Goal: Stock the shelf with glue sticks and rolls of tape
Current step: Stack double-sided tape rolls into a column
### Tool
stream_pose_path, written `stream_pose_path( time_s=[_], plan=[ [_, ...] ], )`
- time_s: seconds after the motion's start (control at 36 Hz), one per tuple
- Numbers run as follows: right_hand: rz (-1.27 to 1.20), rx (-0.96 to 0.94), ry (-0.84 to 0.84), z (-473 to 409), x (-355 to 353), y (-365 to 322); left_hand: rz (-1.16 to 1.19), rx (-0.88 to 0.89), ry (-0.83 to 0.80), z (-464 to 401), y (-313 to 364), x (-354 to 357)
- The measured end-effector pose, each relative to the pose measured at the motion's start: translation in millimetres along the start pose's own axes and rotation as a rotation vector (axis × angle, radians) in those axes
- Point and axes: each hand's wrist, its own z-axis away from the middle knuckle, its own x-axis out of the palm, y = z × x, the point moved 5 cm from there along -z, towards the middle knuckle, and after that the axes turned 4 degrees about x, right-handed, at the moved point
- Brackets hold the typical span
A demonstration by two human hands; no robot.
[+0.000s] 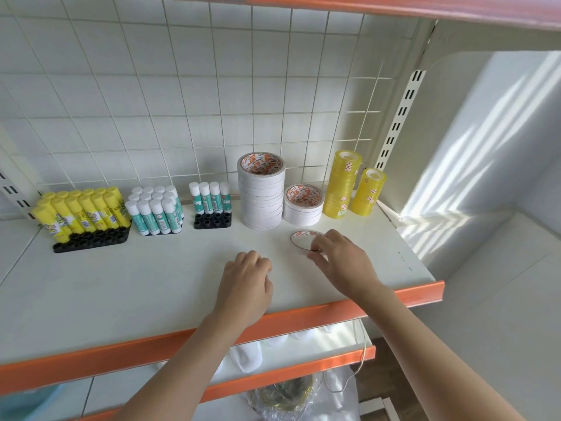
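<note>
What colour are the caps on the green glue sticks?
White caps on the teal-green glue sticks, seen in the head view.

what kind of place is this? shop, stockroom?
Probably a stationery shop's display shelving. The white shelf has an orange price-strip edge, a wire grid back panel, and goods in neat groups: glue sticks in trays and stacked tape rolls.
</note>
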Motion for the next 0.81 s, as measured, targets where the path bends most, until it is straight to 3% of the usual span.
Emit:
stream_pose_path(
  time_s=[0.28,0.53,0.81],
  plan=[
    [-0.027,-0.075,0.309,-31,-26,-1,-0.007,0.004,0.000,-1,0,0],
    [0.024,0.004,0.222,-90,-10,8,-0.030,0.006,0.020,-2,1,0],
    [-0.006,0.036,0.086,-96,7,13,-0.005,0.001,0.006,-1,1,-1]
  ],
)
